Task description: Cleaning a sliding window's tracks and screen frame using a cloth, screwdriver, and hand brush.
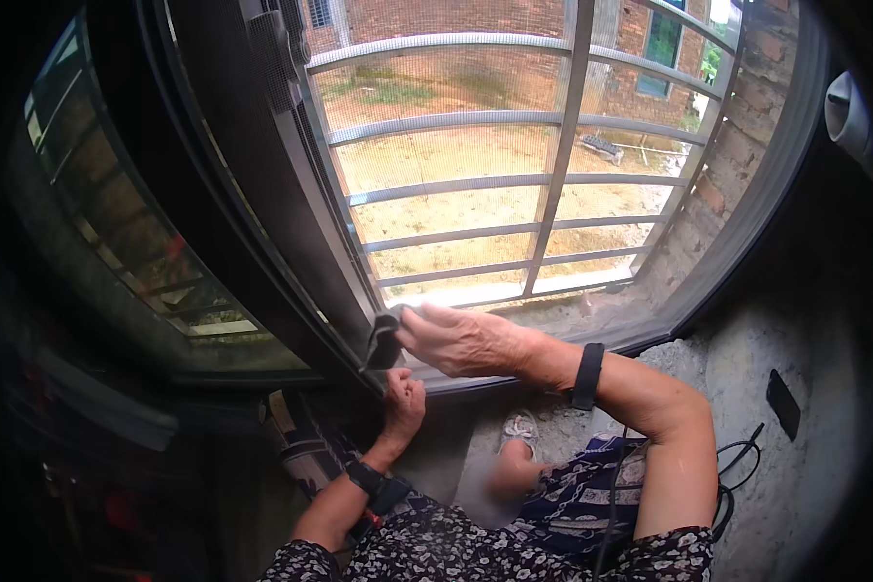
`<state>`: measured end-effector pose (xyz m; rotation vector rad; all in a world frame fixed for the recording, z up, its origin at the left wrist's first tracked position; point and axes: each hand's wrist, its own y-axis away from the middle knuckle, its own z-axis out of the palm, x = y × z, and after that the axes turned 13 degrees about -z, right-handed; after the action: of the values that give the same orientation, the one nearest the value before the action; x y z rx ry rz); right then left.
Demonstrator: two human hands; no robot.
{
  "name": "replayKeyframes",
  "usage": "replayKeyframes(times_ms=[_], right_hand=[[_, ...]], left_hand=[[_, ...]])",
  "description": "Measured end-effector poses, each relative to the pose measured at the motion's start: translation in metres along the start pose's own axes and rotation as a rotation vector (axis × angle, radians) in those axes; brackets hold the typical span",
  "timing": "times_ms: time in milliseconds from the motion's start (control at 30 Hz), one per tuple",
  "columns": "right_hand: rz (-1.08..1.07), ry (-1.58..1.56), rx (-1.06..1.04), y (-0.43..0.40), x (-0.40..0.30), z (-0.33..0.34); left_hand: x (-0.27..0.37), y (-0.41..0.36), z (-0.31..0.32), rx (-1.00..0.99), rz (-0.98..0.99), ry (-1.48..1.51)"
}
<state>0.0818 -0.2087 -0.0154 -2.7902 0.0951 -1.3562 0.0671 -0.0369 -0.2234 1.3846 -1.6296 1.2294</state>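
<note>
My right hand [465, 338] reaches across to the lower left corner of the window opening, its fingers gripping a dark grey cloth [383, 345]. The cloth hangs in folds beside the metal upright of the window frame [335, 269]. Just below it is my left hand [405, 400], with the fingers curled in at the edge of the frame. Whether those fingers pinch anything is hidden. Fine mesh of an insect screen [444, 156] covers the opening, with metal security bars [553, 174] behind it.
A dark-framed glass pane [138, 218] stands at the left. On the rough concrete floor [749, 495] at the right lie a black phone-like object [783, 404] and a looped black cable [742, 455]. A white rounded object [840, 105] shows at the right rim. My shoe [518, 428] rests below the sill.
</note>
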Motion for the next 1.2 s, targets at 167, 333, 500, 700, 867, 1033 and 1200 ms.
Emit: replayKeyframes(times_ms=[167,333,500,700,867,1033,1200], right_hand=[[0.246,0.278,0.167,-0.004,0.040,-0.019],[0.569,0.529,0.168,0.019,0.091,-0.060],[1.313,0.740,0.424,0.115,0.151,-0.104],[0.966,0.524,0.372,0.063,0.104,-0.067],[0.230,0.116,0.055,0.033,0.021,-0.020],[0.365,0.366,0.160,0.041,0.081,-0.057],[1.066,0.701,0.571,0.064,0.188,-0.117]], left_hand=[[0.007,0.005,-0.001,-0.016,-0.079,0.045],[0.016,0.007,-0.004,-0.037,-0.055,0.004],[0.053,0.015,-0.002,-0.231,0.027,-0.010],[0.098,-0.004,0.001,-0.356,-0.202,0.450],[0.175,-0.014,-0.029,-0.276,0.053,0.600],[0.219,-0.042,-0.047,-0.229,0.128,0.688],[0.256,-0.073,-0.051,-0.149,0.198,0.736]])
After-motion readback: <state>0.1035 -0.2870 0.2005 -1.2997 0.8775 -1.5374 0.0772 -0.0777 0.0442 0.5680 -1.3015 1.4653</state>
